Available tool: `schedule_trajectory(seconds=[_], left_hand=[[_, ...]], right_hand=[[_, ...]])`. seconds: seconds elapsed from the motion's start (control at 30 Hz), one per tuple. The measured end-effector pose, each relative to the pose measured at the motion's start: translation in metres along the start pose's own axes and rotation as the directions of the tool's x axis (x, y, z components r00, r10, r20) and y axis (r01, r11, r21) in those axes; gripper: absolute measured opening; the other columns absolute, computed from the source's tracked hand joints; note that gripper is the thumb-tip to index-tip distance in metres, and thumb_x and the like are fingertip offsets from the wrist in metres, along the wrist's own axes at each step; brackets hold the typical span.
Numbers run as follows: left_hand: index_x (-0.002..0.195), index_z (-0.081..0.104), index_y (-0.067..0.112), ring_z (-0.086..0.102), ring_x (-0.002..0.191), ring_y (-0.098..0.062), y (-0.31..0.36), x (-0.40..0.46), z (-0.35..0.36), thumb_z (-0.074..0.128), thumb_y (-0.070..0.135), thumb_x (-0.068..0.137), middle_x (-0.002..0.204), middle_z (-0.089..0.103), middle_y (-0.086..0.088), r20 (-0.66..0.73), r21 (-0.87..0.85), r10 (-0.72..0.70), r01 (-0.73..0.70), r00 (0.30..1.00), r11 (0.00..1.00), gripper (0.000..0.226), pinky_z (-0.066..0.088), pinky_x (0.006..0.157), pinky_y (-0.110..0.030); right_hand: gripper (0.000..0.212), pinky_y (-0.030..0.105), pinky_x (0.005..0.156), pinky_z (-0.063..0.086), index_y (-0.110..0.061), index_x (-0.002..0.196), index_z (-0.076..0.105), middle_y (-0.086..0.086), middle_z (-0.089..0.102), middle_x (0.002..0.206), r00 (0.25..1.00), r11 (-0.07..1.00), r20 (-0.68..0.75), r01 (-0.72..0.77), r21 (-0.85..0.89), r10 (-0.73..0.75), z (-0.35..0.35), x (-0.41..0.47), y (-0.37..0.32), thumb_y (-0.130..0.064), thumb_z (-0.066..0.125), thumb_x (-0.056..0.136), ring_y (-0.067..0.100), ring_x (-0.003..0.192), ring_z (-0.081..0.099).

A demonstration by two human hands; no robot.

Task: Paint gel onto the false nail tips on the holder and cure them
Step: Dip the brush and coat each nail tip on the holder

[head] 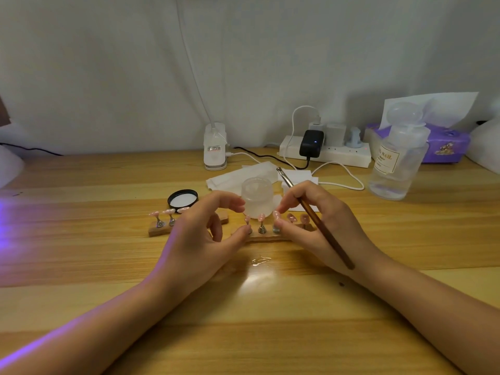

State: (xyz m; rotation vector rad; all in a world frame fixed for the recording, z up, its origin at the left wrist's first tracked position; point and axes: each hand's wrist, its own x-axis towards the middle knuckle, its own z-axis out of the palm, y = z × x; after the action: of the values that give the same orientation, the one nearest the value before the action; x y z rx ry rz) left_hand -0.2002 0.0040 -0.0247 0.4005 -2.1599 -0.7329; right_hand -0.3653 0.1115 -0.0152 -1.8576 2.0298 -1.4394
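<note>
left hand (200, 234), right hand (319, 223) nearest: left pinching stand on wooden holder (266, 237), right curled round brush (319, 223), fingertips on tip (276, 214). likely adjusting nail tips (painting paused). next: steady brush, gel from jar (257, 197).

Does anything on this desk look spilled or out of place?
Yes: a small glossy clear smear lies on the bare wooden desk just in front of the wooden nail-tip holder, looking like spilled gel. Nothing else stands out.
</note>
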Motion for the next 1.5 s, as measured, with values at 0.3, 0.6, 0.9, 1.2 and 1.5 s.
schedule_trajectory(seconds=[0.3,0.6,0.9,1.2,1.5], left_hand=[[0.104,0.056,0.028,0.037,0.045,-0.006,0.001,0.000,-0.001,0.072,0.016,0.075,0.097,0.063,0.012,0.035,-0.017,-0.019,0.019,0.999,1.000,0.035,0.033,0.042,-0.014],[0.104,0.054,0.032,0.035,0.044,-0.004,-0.002,0.000,0.000,0.074,0.018,0.073,0.096,0.065,0.011,0.074,-0.015,-0.052,0.053,0.996,0.998,0.039,0.031,0.043,-0.011],[0.101,0.050,0.039,0.043,0.049,-0.003,-0.004,0.000,0.000,0.074,0.020,0.074,0.093,0.065,0.016,0.131,0.064,-0.108,0.100,0.985,0.993,0.040,0.035,0.047,-0.009],[0.099,0.048,0.041,0.046,0.052,-0.003,-0.001,0.000,0.000,0.073,0.019,0.075,0.090,0.065,0.018,0.143,0.094,-0.118,0.105,0.983,0.990,0.041,0.038,0.050,-0.010],[0.099,0.048,0.042,0.046,0.053,-0.002,-0.001,0.000,0.001,0.073,0.020,0.075,0.093,0.063,0.021,0.135,0.106,-0.084,0.070,0.987,0.992,0.041,0.038,0.050,-0.011]], right_hand=[[0.015,0.034,0.084,0.044,-0.021,0.088,0.059,-0.019,0.057,0.084,0.999,0.997,0.024,0.033,-0.076,-0.031,0.000,-0.001,-0.002,-0.022,0.071,0.078,-0.001,0.087,0.052],[0.025,0.004,0.080,0.039,-0.029,0.090,0.055,-0.019,0.059,0.096,0.999,1.000,0.045,-0.031,-0.007,0.031,-0.017,0.002,0.003,-0.028,0.072,0.072,-0.008,0.098,0.051],[0.019,0.001,0.080,0.036,-0.017,0.096,0.059,-0.018,0.061,0.095,0.985,0.999,0.173,-0.002,0.033,-0.003,-0.027,0.001,0.012,-0.011,0.068,0.080,-0.008,0.100,0.052],[0.019,0.012,0.079,0.045,-0.026,0.090,0.056,-0.013,0.061,0.091,0.987,0.999,0.152,0.043,0.011,-0.044,-0.025,0.001,0.013,-0.013,0.068,0.081,-0.001,0.090,0.056],[0.016,0.027,0.080,0.043,-0.016,0.085,0.064,-0.005,0.065,0.081,0.955,0.926,0.026,0.293,-0.238,-0.296,-0.016,-0.004,0.006,-0.020,0.069,0.071,0.007,0.078,0.057]])
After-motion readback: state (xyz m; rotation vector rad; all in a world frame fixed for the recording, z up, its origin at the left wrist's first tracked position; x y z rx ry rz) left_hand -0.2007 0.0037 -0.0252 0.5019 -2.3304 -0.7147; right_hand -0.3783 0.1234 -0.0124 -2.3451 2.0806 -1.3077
